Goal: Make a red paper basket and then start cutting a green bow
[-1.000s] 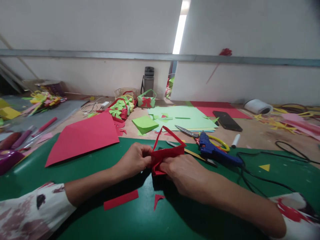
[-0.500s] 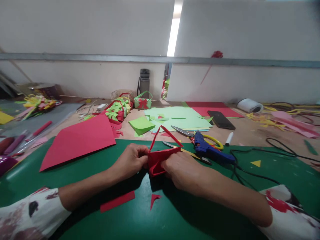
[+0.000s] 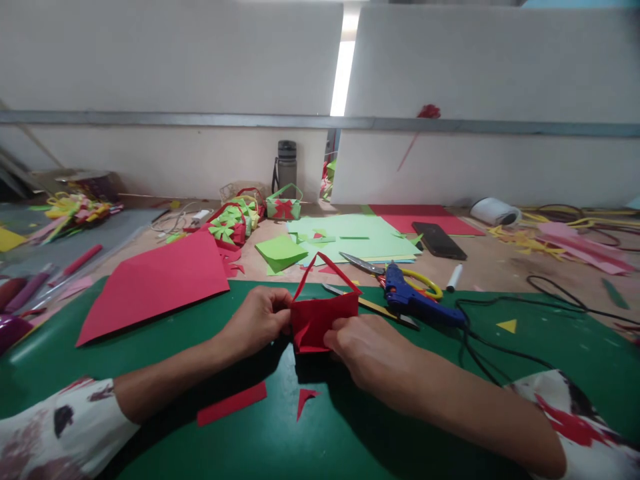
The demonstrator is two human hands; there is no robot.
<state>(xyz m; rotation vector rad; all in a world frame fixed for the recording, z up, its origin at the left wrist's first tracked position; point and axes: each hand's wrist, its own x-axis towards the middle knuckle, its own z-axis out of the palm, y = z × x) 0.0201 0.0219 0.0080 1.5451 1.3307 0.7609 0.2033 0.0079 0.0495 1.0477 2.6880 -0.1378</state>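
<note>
A small red paper basket (image 3: 320, 319) with a thin looped handle (image 3: 327, 270) rests on the green cutting mat (image 3: 150, 347). My left hand (image 3: 260, 320) is closed, pinching the basket's left side. On the basket's right and lower edge, my right hand (image 3: 365, 347) grips with curled fingers. A red paper strip (image 3: 231, 403) and a small red offcut (image 3: 305, 399) lie on the mat just in front of my hands.
A large red sheet (image 3: 157, 283) lies to the left. Behind the basket are scissors (image 3: 370, 267), a blue glue gun (image 3: 420, 303) with black cord (image 3: 500, 347), light green sheets (image 3: 355, 235), a phone (image 3: 438, 240), finished baskets (image 3: 284, 204), a bottle (image 3: 286, 163), a white roll (image 3: 493, 211).
The basket has been turned a little between my hands, its front face now more upright toward me. Both hands kept their grip. The view shifted slightly to the right.
</note>
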